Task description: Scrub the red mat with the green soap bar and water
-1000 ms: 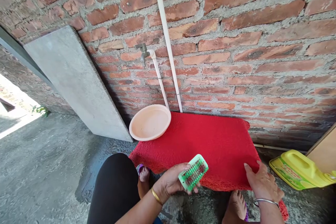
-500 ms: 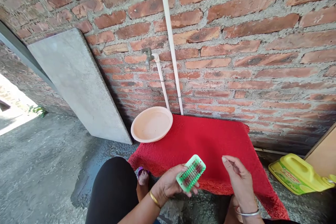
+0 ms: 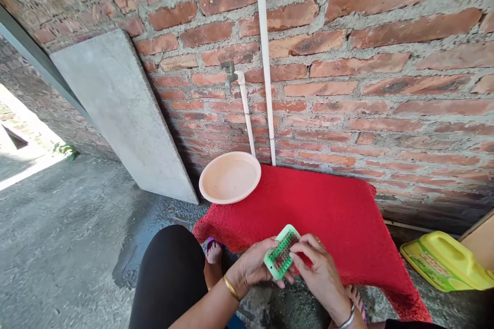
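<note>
A green scrubbing brush [image 3: 283, 252] lies bristles up in my left hand [image 3: 257, 262], whose fingers wrap its left side and underside. Reddish-brown bits or discoloured bristles show among the green ones. My right hand [image 3: 318, 272] meets the brush's right side, thumb and index finger pinched at the bristles. What sits between those fingertips, if anything, is too small to make out. Below both hands spreads a red cloth [image 3: 328, 211] draped over a low surface.
A pale pink basin [image 3: 230, 179] stands at the cloth's left end, under a wall tap [image 3: 229, 73] with white pipes. A grey slab [image 3: 123, 113] leans on the brick wall. To the right lies a yellow jug [image 3: 443, 262]. The concrete floor is wet near my knee.
My right hand has moved left from beside the brush onto its bristles. The brush stays in my left hand. The whole view has shifted slightly.
</note>
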A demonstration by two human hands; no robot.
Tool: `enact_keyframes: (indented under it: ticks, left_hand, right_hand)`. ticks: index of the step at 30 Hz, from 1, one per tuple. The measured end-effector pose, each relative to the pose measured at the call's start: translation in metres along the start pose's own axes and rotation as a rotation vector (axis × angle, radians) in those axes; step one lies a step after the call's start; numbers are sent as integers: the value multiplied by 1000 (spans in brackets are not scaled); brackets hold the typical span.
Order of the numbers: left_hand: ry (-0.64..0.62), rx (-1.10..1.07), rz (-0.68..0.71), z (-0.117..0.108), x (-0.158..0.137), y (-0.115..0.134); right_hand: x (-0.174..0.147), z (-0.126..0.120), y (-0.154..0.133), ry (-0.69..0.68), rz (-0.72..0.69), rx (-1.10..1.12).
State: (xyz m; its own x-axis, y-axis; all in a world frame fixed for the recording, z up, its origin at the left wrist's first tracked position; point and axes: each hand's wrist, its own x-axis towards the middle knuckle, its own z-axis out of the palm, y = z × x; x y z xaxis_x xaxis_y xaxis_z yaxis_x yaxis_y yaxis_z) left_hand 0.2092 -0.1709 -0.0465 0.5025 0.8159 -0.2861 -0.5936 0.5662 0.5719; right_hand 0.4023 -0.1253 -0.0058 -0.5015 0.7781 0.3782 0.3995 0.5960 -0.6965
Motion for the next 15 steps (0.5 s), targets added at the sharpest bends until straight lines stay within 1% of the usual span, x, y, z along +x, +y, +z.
enact_keyframes:
  ticks: [3, 5, 15]
  left_hand:
    - [16, -17, 25, -6, 1, -2]
    - [44, -15, 48, -7, 0, -2]
    - [142, -5, 68, -3, -4, 3]
  right_hand:
    - [-3, 14, -5, -54, -18, -48]
    - [-3, 20, -6, -79, -29, -57]
    - [3, 25, -9, -158, -55, -95]
